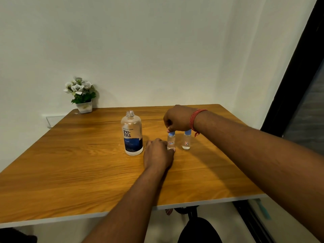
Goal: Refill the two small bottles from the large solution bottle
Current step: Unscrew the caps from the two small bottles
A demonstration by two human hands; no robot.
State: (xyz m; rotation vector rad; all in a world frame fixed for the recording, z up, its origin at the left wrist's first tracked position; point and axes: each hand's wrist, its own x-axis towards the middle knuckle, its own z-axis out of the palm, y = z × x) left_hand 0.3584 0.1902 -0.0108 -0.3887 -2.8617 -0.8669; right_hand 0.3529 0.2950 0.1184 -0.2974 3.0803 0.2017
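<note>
The large solution bottle (pixel 132 133), clear with a blue label, stands upright and uncapped near the middle of the wooden table (pixel 70 163). To its right stand two small clear bottles with blue caps. My left hand (pixel 157 155) grips the base of the nearer small bottle (pixel 171 141). My right hand (pixel 178 118) pinches that bottle's blue cap (pixel 172 133) from above. The second small bottle (pixel 186 140) stands free just to the right, partly behind my right wrist.
A small white pot of white flowers (pixel 81 94) sits at the table's far left corner by the wall. A wall socket plate (pixel 54 118) lies left of the table. A dark chair (pixel 198 228) shows below the front edge.
</note>
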